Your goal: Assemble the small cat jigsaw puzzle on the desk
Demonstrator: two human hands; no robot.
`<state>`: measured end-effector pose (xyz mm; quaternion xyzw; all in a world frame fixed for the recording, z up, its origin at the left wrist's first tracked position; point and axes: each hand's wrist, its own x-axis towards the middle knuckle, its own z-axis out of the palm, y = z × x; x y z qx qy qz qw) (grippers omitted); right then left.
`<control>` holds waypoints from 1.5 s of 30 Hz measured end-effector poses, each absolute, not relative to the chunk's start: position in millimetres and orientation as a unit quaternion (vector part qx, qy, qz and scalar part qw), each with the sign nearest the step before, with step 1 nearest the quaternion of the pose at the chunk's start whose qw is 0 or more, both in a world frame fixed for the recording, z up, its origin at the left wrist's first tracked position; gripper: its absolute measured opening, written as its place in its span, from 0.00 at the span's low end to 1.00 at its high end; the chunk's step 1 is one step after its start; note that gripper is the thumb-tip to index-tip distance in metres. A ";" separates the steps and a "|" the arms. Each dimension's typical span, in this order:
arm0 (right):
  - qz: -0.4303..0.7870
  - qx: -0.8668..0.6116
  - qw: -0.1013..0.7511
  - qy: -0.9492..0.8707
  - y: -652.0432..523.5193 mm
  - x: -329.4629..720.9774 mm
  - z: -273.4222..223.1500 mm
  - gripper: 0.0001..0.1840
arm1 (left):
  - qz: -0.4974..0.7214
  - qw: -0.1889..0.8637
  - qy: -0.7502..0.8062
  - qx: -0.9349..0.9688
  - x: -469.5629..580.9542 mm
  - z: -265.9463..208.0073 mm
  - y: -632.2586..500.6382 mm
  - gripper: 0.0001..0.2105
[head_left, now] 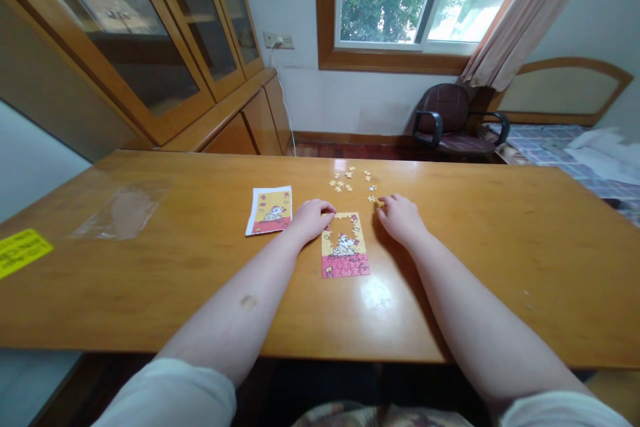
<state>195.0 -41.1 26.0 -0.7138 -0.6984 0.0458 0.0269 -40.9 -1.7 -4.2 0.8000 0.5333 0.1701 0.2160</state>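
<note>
A jigsaw puzzle (346,267) lies in front of me, its pink lower part and yellow border joined, with a gap in the upper middle where the tabletop shows. My left hand (313,218) rests at its upper left corner, fingers stretched out and fingertips touching the edge. To the right of the puzzle, my right hand (401,219) is on the table with thumb and forefinger close together at a small yellowish puzzle piece, partly hidden by the fingers. Several loose puzzle pieces (339,185) are scattered beyond the puzzle. A picture sheet (273,212) with the same white animal design lies left of my left hand.
The wooden table (200,267) carries a clear plastic bag (123,213) and a yellow label (23,252) on its left side. Behind it stand a glass-door cabinet (220,80) and an office chair (447,120). A bed (545,140) is at the far right.
</note>
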 end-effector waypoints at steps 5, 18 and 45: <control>0.012 -0.699 0.012 -0.715 -38.8 194.5 12.7 0.25 | 0.172 0.223 0.537 0.795 -40.6 -2.5 -2.6 0.11; 0.048 -0.745 0.038 -0.664 -32.4 200.3 10.3 0.13 | 0.175 0.219 0.533 0.798 -41.3 -5.4 -0.7 0.11; 0.145 -0.512 0.050 -0.845 -97.5 128.5 33.5 0.10 | 0.174 0.207 0.530 0.804 -40.6 -6.4 -0.5 0.11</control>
